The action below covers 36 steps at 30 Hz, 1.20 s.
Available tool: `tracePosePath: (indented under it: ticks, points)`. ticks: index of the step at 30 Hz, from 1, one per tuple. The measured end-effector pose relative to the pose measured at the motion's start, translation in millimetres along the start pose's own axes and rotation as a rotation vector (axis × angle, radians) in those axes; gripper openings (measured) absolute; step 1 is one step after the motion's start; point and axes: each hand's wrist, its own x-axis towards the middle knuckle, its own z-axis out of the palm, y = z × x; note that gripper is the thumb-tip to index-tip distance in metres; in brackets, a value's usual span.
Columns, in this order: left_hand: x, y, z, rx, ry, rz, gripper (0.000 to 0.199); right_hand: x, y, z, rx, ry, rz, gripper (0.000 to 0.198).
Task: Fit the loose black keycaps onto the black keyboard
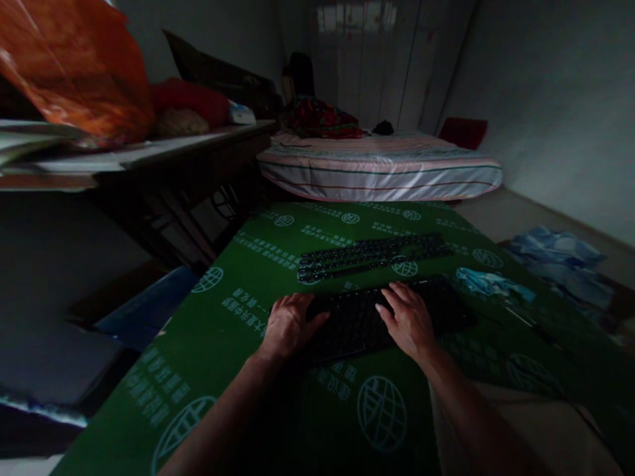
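Note:
A black computer keyboard lies on the green tabletop in front of me. Its surface is dark, and many of its keycaps look to be off. My left hand holds the keyboard's left end, thumb stretched over the top. On the right half rests my right hand, its thumb and fingers apart, fingertips near the far edge; nothing shows between them. Just behind the keyboard, loose black keycaps are laid out in rows much like a keyboard's layout.
Right of the keyboard lie a crumpled blue cloth and a thin screwdriver-like tool. A bed stands beyond the green table. On the left, a side desk bears an orange bag.

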Motion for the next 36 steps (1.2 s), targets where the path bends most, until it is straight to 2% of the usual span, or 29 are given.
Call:
tracePosePath:
  ticks: [7,13,20,36]
  points:
    - [-2,5,-3,-0.019,0.022,0.028,0.049,-1,2,3,-0.004,0.008,-0.014,0.036]
    - [9,11,4,-0.07,0.014,0.098,0.054,-2,2,3,0.001,0.022,-0.025,0.037]
    - [12,8,9,-0.101,0.005,0.172,0.042,-3,1,4,0.003,0.025,-0.032,0.036]
    - [8,9,9,-0.075,0.083,0.2,0.033,-6,0,6,0.016,0.053,-0.06,0.034]
